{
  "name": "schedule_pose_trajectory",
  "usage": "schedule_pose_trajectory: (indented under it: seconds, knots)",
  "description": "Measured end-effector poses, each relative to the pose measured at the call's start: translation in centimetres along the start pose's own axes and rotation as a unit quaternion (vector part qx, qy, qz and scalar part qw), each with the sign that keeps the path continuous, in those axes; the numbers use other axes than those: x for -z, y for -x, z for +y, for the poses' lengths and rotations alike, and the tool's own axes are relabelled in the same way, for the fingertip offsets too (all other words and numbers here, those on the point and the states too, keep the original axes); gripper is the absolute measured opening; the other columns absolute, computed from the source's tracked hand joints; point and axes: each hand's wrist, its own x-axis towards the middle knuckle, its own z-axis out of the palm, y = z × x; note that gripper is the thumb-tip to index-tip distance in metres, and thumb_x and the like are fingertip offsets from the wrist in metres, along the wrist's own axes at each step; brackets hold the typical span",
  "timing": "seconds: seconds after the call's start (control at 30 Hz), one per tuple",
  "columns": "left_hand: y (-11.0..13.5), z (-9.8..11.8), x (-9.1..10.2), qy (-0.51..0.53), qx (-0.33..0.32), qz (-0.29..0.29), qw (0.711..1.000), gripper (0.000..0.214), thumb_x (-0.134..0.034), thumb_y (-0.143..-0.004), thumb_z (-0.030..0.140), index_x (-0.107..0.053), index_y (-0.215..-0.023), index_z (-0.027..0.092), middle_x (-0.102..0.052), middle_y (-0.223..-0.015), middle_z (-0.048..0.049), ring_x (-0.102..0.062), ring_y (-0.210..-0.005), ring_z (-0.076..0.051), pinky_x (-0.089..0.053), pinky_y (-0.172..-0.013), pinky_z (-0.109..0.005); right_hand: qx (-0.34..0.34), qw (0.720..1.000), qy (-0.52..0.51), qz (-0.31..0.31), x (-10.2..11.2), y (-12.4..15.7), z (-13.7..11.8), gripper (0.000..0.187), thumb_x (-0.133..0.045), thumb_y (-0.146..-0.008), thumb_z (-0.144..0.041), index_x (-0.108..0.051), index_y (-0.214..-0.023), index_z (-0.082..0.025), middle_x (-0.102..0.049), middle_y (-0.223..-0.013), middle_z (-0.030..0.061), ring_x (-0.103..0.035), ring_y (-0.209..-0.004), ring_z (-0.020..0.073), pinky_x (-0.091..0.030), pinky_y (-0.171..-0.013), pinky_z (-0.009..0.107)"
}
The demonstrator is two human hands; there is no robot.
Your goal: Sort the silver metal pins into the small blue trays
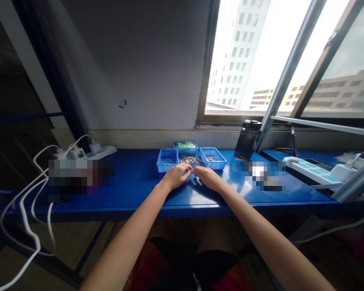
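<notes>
My left hand [176, 177] and my right hand [208, 178] meet over the front middle of the blue table, fingertips pinched close together. Between them is a small shiny metal piece [190, 170], too small to make out its kind. Just beyond my fingers lies a pile of slim silvery metal parts [190, 160]. A blue tray [167, 166] at the left holds a few thin pieces. The blue tray [214, 165] at the right has several metal parts in it. Behind the pile, another blue tray [175, 145] contains green packets [185, 144].
A dark bottle [247, 139] stands at the back right near a metal post. White power strips lie at the left [101, 152] and the right [312, 171], with white cables [22, 206] hanging at the left. Blurred items sit on both sides of the table [133, 190].
</notes>
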Motion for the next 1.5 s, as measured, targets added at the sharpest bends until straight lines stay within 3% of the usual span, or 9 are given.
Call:
schedule_pose_trajectory:
  seconds: [0.27,0.57,0.97,1.5]
  knots:
    - [-0.1,0.2,0.2,-0.001,0.013,-0.016,1.0,0.027,-0.04,-0.084,0.031,-0.058,-0.101,0.022,-0.06,-0.098,-0.0037,-0.056,-0.086,-0.016,-0.045,-0.075,-0.024,-0.011,1.0,0.006,0.003,-0.1,0.0,0.2,0.03,-0.031,-0.089,-0.034,-0.053,-0.077,-0.018,-0.058,-0.071,0.0029,-0.052,-0.066,0.0121,-0.038,-0.061,0.022]
    - [0.0,0.1,0.2,-0.002,-0.021,0.004,1.0,0.026,-0.039,-0.084,0.033,-0.059,-0.096,0.023,-0.061,-0.094,-0.0022,-0.057,-0.083,-0.014,-0.044,-0.072,-0.022,-0.032,0.999,0.015,0.01,-0.5,-0.2,0.3,0.03,-0.034,-0.088,-0.037,-0.055,-0.078,-0.018,-0.059,-0.071,0.0024,-0.053,-0.065,0.012,-0.038,-0.06,0.021]
    - [0.1,0.5,0.4,0.014,0.038,0.006,0.999,0.018,-0.046,-0.077,0.031,-0.056,-0.088,0.021,-0.063,-0.075,-0.0004,-0.059,-0.071,-0.015,-0.044,-0.066,-0.023,-0.06,0.998,0.004,0.008,-0.2,-0.2,0.1,0.025,-0.04,-0.085,-0.034,-0.059,-0.088,-0.019,-0.063,-0.078,0.0037,-0.056,-0.068,0.0132,-0.039,-0.061,0.022]
    - [-0.2,-1.0,-0.3,-0.016,0.018,-0.015,1.0,0.024,-0.044,-0.08,0.039,-0.058,-0.087,0.021,-0.063,-0.081,-0.0021,-0.058,-0.074,-0.016,-0.042,-0.063,-0.023,-0.074,0.996,0.028,0.048,-0.2,-0.1,0.5,0.023,-0.039,-0.086,-0.035,-0.056,-0.092,-0.021,-0.063,-0.075,0.0022,-0.056,-0.066,0.0132,-0.038,-0.06,0.022]
